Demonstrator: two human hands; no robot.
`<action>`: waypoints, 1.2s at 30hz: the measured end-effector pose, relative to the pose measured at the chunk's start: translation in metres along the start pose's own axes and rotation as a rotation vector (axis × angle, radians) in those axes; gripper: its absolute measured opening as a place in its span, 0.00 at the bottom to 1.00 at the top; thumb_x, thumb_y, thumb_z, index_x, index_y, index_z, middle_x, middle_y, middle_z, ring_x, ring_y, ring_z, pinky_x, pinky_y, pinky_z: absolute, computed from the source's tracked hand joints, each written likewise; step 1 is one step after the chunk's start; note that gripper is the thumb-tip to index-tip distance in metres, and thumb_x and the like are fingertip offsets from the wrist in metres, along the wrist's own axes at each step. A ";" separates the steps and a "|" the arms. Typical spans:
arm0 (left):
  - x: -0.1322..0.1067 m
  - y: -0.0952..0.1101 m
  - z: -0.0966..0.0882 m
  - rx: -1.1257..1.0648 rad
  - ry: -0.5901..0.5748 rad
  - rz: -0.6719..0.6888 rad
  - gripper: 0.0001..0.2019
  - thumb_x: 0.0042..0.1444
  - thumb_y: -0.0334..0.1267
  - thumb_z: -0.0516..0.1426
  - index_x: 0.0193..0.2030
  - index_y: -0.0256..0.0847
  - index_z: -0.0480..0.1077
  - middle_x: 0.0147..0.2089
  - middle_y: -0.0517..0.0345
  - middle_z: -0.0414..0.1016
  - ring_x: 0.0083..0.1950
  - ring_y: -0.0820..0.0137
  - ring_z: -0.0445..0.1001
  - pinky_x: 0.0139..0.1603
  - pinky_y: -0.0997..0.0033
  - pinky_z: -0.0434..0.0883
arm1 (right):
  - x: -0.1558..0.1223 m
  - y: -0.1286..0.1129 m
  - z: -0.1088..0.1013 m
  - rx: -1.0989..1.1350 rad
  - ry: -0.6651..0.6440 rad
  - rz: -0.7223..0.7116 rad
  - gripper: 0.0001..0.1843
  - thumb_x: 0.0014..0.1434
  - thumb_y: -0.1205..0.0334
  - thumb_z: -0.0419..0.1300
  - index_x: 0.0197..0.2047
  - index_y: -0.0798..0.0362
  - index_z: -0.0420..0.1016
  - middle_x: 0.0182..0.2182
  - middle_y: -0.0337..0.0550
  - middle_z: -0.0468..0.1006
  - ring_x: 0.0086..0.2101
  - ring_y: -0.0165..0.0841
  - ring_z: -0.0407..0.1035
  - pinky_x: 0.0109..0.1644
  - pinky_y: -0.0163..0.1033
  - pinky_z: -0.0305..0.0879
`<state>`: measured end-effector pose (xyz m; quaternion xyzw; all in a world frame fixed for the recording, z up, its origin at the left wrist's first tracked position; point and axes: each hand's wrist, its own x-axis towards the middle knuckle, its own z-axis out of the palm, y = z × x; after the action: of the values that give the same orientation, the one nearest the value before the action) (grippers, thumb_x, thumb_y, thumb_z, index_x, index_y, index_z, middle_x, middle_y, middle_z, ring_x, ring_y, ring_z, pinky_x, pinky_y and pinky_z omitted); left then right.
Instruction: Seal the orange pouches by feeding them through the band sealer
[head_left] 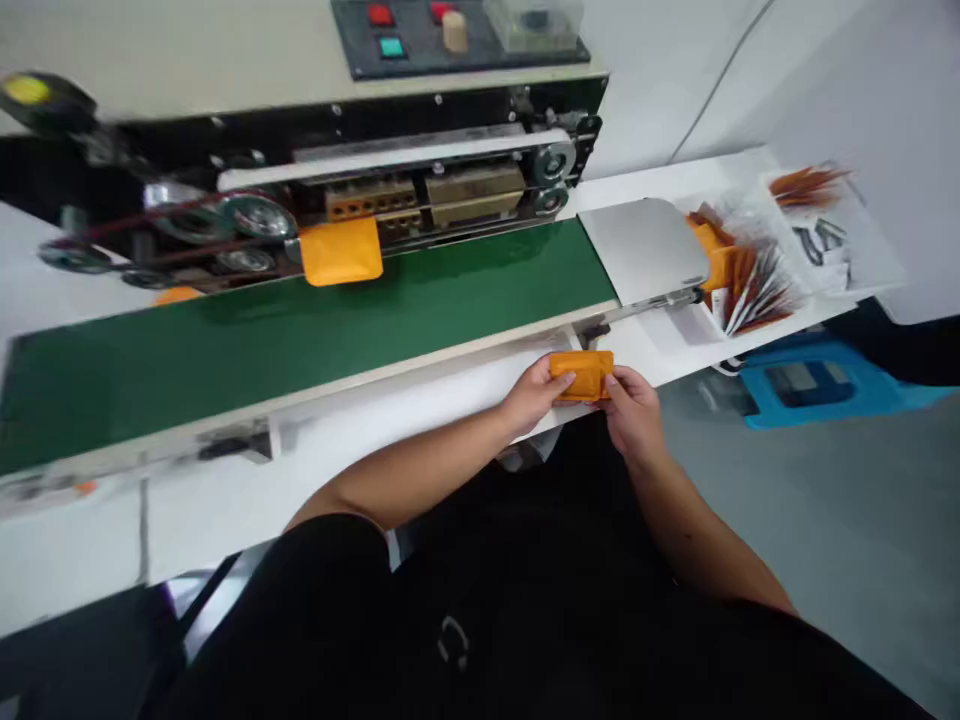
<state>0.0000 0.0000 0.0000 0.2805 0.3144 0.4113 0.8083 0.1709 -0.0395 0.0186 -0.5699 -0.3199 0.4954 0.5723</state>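
A person's left hand point(534, 395) and right hand point(636, 412) come together on an orange pouch point(582, 375), clasping it from either side at lower center, over a white table point(360, 480) and just beside a green conveyor belt point(300, 335). A second orange pouch point(341, 252) sits on the belt's far edge, against a band sealing machine point(427, 165) at upper left. At right, a steel plate point(641, 250) adjoins a white tray point(874, 265) heaped with orange-and-white sachets point(754, 285).
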 end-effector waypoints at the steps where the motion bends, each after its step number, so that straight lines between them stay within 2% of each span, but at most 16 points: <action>1: -0.001 0.001 -0.001 0.009 0.005 -0.011 0.39 0.53 0.60 0.77 0.63 0.41 0.72 0.62 0.46 0.83 0.53 0.60 0.86 0.56 0.54 0.84 | 0.001 -0.002 -0.001 -0.016 0.056 -0.039 0.23 0.56 0.45 0.77 0.43 0.53 0.80 0.35 0.37 0.82 0.26 0.28 0.75 0.29 0.34 0.75; 6: -0.003 0.003 -0.003 0.012 0.003 -0.021 0.32 0.58 0.57 0.76 0.61 0.42 0.73 0.62 0.48 0.83 0.54 0.61 0.86 0.56 0.57 0.85 | 0.005 -0.026 -0.004 -0.027 0.230 -0.246 0.22 0.60 0.45 0.76 0.44 0.51 0.77 0.36 0.37 0.83 0.25 0.27 0.76 0.29 0.34 0.76; 10: 0.000 0.000 -0.006 0.010 -0.004 -0.010 0.31 0.59 0.57 0.75 0.60 0.43 0.74 0.61 0.48 0.83 0.54 0.62 0.86 0.55 0.57 0.86 | 0.007 -0.070 0.001 0.027 0.224 -0.368 0.20 0.61 0.48 0.76 0.44 0.50 0.76 0.31 0.36 0.83 0.21 0.29 0.75 0.26 0.35 0.76; 13: 0.003 -0.004 -0.008 0.016 -0.002 -0.015 0.31 0.59 0.57 0.75 0.61 0.43 0.74 0.61 0.48 0.82 0.55 0.61 0.86 0.55 0.55 0.86 | 0.011 -0.106 0.011 0.099 0.139 -0.390 0.17 0.58 0.56 0.78 0.46 0.49 0.78 0.34 0.39 0.85 0.25 0.31 0.78 0.28 0.36 0.78; 15: 0.004 -0.006 -0.009 0.017 -0.010 -0.018 0.32 0.59 0.57 0.75 0.61 0.42 0.74 0.61 0.48 0.82 0.55 0.61 0.86 0.55 0.56 0.86 | 0.019 -0.127 0.019 0.137 0.056 -0.354 0.19 0.54 0.63 0.79 0.47 0.48 0.80 0.39 0.40 0.87 0.29 0.31 0.80 0.31 0.35 0.80; 17: 0.005 -0.007 -0.010 0.016 -0.023 -0.013 0.32 0.58 0.57 0.76 0.61 0.42 0.75 0.61 0.47 0.82 0.55 0.61 0.85 0.53 0.58 0.86 | 0.032 -0.144 0.028 0.127 -0.018 -0.280 0.18 0.53 0.67 0.78 0.46 0.47 0.82 0.40 0.39 0.87 0.29 0.28 0.78 0.32 0.32 0.80; 23: 0.008 -0.010 -0.010 0.018 -0.038 0.001 0.29 0.61 0.54 0.75 0.60 0.41 0.75 0.62 0.45 0.81 0.55 0.61 0.84 0.50 0.62 0.86 | 0.091 -0.174 0.052 0.024 -0.103 -0.060 0.07 0.65 0.69 0.71 0.43 0.51 0.80 0.29 0.37 0.81 0.22 0.24 0.72 0.27 0.26 0.75; 26: 0.009 -0.011 -0.010 0.017 -0.055 -0.008 0.26 0.64 0.51 0.73 0.61 0.41 0.75 0.62 0.44 0.81 0.54 0.63 0.85 0.50 0.62 0.86 | 0.115 -0.181 0.064 -0.040 -0.101 0.004 0.05 0.68 0.68 0.69 0.45 0.50 0.79 0.26 0.35 0.79 0.22 0.25 0.73 0.28 0.26 0.78; 29: 0.010 -0.011 -0.010 0.007 -0.070 -0.012 0.24 0.65 0.49 0.73 0.60 0.41 0.75 0.62 0.44 0.81 0.54 0.64 0.85 0.50 0.62 0.86 | 0.130 -0.183 0.079 -0.063 -0.062 0.054 0.06 0.69 0.72 0.66 0.45 0.51 0.79 0.27 0.37 0.81 0.23 0.25 0.74 0.30 0.27 0.81; 32: 0.009 -0.011 -0.009 0.001 -0.077 -0.011 0.23 0.65 0.49 0.73 0.59 0.41 0.75 0.61 0.46 0.81 0.53 0.65 0.84 0.50 0.63 0.86 | 0.140 -0.182 0.093 -0.086 -0.034 0.099 0.08 0.68 0.76 0.63 0.43 0.52 0.77 0.27 0.38 0.82 0.23 0.25 0.75 0.30 0.27 0.81; 36: 0.010 -0.012 -0.008 -0.004 -0.080 -0.013 0.22 0.65 0.48 0.73 0.58 0.40 0.75 0.59 0.47 0.81 0.54 0.64 0.84 0.49 0.64 0.86 | 0.143 -0.179 0.108 -0.119 -0.055 0.108 0.08 0.69 0.75 0.63 0.43 0.52 0.75 0.28 0.38 0.83 0.23 0.25 0.77 0.29 0.25 0.80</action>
<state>0.0045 0.0041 -0.0168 0.2930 0.2828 0.3953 0.8234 0.1504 0.1550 0.1792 -0.6053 -0.3334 0.5210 0.5009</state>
